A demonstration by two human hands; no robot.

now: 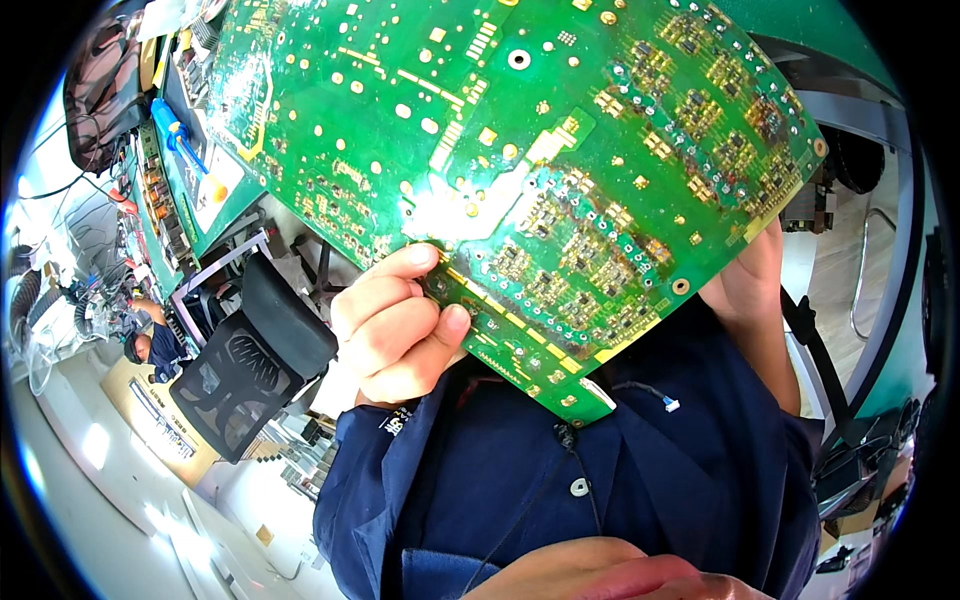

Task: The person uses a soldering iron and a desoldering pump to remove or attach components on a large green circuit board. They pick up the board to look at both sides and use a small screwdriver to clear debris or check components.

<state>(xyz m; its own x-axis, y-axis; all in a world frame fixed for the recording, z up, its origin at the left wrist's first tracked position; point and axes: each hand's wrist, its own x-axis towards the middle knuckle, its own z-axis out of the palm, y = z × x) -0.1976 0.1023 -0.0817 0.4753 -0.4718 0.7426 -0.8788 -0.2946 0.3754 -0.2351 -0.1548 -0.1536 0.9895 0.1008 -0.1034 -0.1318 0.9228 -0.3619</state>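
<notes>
A large green circuit board fills the upper middle, held tilted in front of my dark blue jacket. It carries gold pads, small dark components and several round holes; a bright glare covers part of its middle. My left hand is closed on the board's lower left edge, the thumb and curled fingers showing there. On the lower right side, my right hand grips the board from behind, its fingers mostly hidden by it. A short cable with a white connector shows just below the board's lower edge.
A black mesh office chair stands at the left. Beyond it, a green-topped bench holds a blue tool with a yellowish end, near other boards and cables. Another person is far left. A grey frame curves along the right.
</notes>
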